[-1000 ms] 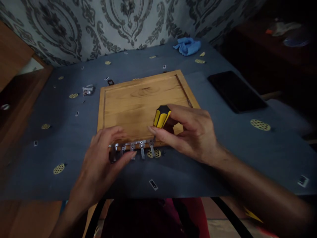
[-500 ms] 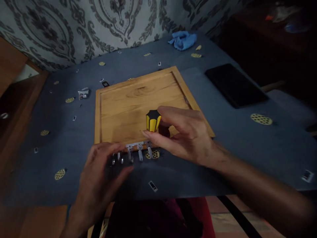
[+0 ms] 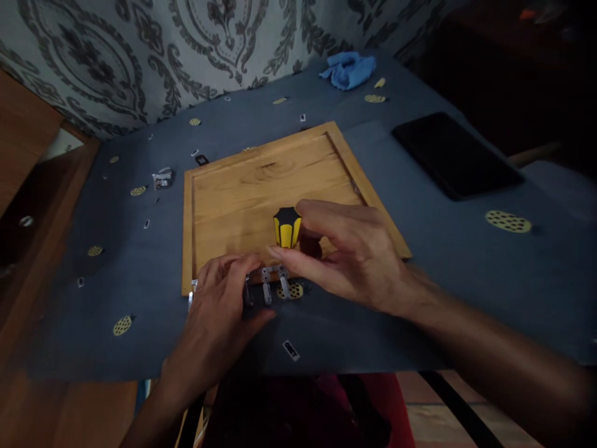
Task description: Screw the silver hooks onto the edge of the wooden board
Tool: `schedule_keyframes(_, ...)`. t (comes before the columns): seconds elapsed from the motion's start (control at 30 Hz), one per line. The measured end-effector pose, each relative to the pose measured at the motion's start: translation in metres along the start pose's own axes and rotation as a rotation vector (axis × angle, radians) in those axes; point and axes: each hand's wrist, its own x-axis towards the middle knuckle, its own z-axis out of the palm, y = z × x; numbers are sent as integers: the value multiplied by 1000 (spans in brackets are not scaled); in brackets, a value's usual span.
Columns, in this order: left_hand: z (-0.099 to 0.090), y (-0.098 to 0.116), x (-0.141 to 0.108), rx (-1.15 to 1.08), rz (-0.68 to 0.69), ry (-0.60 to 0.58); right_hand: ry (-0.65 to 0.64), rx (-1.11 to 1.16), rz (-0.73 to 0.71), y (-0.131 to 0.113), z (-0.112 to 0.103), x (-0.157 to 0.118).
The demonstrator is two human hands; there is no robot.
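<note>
My right hand (image 3: pixel 357 255) is closed around the yellow and black handle of a screwdriver (image 3: pixel 287 229), held upright over the near edge of a framed wooden board (image 3: pixel 252 199). Its tip is hidden. Along that edge runs a metal hook rail (image 3: pixel 267 287), its curved hooks hanging toward me. My left hand (image 3: pixel 217 311) lies over the rail's left and middle part, fingers on the board edge and thumb spread apart below. Several hooks are covered by the left hand; one shows at the board's left corner.
A small clump of metal pieces (image 3: pixel 163 178) lies left of the board. Behind it on the patterned blue cloth (image 3: pixel 140 267) is a crumpled blue rag (image 3: pixel 349 70). A black tablet-like slab (image 3: pixel 457 155) rests at the right. A patterned curtain (image 3: pixel 186 50) hangs along the back.
My left hand has moved right along the rail and now covers more of its hooks. The right hand and screwdriver stay nearly in place. The view has shifted slightly.
</note>
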Motion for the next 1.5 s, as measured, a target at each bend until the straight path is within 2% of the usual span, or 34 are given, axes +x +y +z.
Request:
schedule_keyframes(0.13, -1, 0, 0, 7, 5, 5, -25, -16, 57, -1, -1, -1)
schedule_keyframes(0.33, 1, 0, -1, 21, -17, -1, 19, -59, -18, 1, -1, -1)
schedule_keyframes(0.87, -3, 6, 2, 36, -56, 9, 3, -16, -1, 0, -3, 1)
schedule_keyframes(1.13, -10, 1, -9, -5, 0, 44, -25, 22, 42, 0, -2, -1)
schedule_keyframes(1.3, -20, -4, -16, -10, -48, 131, -8, 22, 2, 3, 0, -3)
schedule_keyframes(1.5, -53, -30, -20, 67, -212, 275, 1, 46, -16, 2, 0, -1)
